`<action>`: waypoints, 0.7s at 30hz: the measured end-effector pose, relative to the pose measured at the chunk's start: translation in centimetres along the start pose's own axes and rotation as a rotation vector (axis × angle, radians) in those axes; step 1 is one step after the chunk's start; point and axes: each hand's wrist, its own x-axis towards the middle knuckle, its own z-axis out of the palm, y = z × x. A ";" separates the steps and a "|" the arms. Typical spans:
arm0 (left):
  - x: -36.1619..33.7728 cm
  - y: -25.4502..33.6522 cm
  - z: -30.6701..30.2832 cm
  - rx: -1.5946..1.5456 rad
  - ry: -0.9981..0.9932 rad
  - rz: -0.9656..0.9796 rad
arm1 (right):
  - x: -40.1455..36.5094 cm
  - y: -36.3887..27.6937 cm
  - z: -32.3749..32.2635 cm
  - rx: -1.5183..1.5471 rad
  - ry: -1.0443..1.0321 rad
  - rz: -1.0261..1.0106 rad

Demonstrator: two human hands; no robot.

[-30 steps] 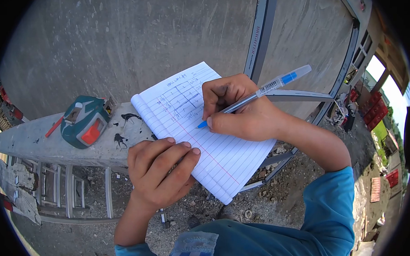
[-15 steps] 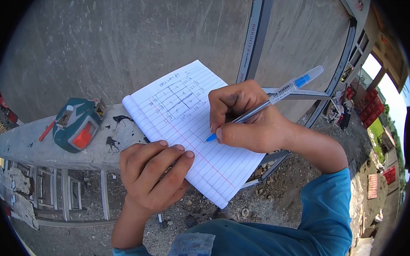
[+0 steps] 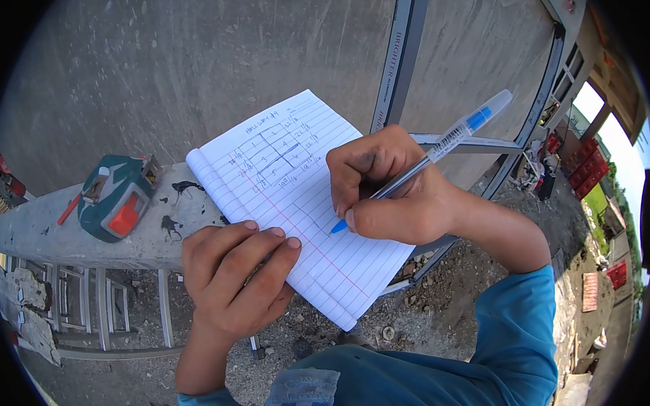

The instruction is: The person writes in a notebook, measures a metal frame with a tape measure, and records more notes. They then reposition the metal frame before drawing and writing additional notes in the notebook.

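A lined notepad [image 3: 336,282] with its upper sheets folded back rests on a concrete ledge, tilted in view. Handwritten numbers and a gridded sketch [image 3: 273,155] fill its upper part; fainter lines show lower down. My right hand [image 3: 390,191] pinches a clear pen [image 3: 449,143] with a blue tip, the point at the paper beside the lower lines. The pen's blue cap end points up and right. My left hand [image 3: 240,279] grips the pad's near left edge, fingers on top, the thumb mostly hidden.
A green tape measure [image 3: 114,203] and a red pencil-like stick [image 3: 69,210] lie on the concrete ledge [image 3: 152,229] at left. Below stands an aluminium ladder [image 3: 103,310]. A metal frame [image 3: 398,69] leans behind the pad, and red crates [image 3: 589,169] stand far right.
My right hand has moved the pen tip slightly down and right, and a longer drawn line now shows beside it. The pad and my left hand have shifted slightly left in view.
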 end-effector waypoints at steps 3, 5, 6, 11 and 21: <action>0.0 0.0 -0.1 -0.001 -0.011 -0.002 | 0.0 0.3 0.2 0.065 0.054 -0.010; 0.0 0.0 -0.1 0.000 -0.007 -0.002 | 0.3 0.1 0.3 0.064 0.096 0.031; 0.0 0.0 -0.1 0.000 -0.007 -0.001 | 0.4 0.0 0.3 0.065 0.119 0.052; -0.1 -0.1 0.0 0.004 -0.007 0.009 | 1.4 0.8 0.8 0.086 0.168 -0.003; -0.4 0.1 -0.3 0.053 -0.059 0.007 | 1.4 1.4 0.9 0.144 0.182 -0.075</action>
